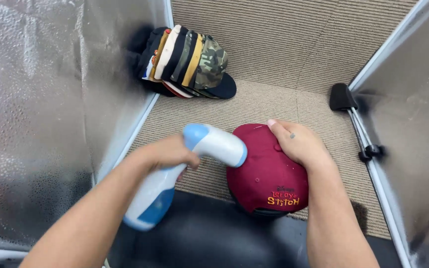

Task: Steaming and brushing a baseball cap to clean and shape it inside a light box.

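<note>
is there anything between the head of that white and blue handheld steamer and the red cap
Nothing visible. The left hand holds the steamer with its head right at the side of the red cap. The right hand rests on top of the cap, on the far side from the steamer's head. The stack of caps lies well behind.

Workshop booth: reflective foil panels point(40, 99) enclose a carpeted floor point(284, 59); a cap stack point(184, 62) lies in the corner.

Beige ribbed carpet point(279, 59) fills the centre, silvery reflective panels stand at left point(40, 114) and right point(418, 124) with pale frame edges, a dark mat point(209, 238) lies along the bottom, a black clamp point(342, 97) sits at right.
</note>
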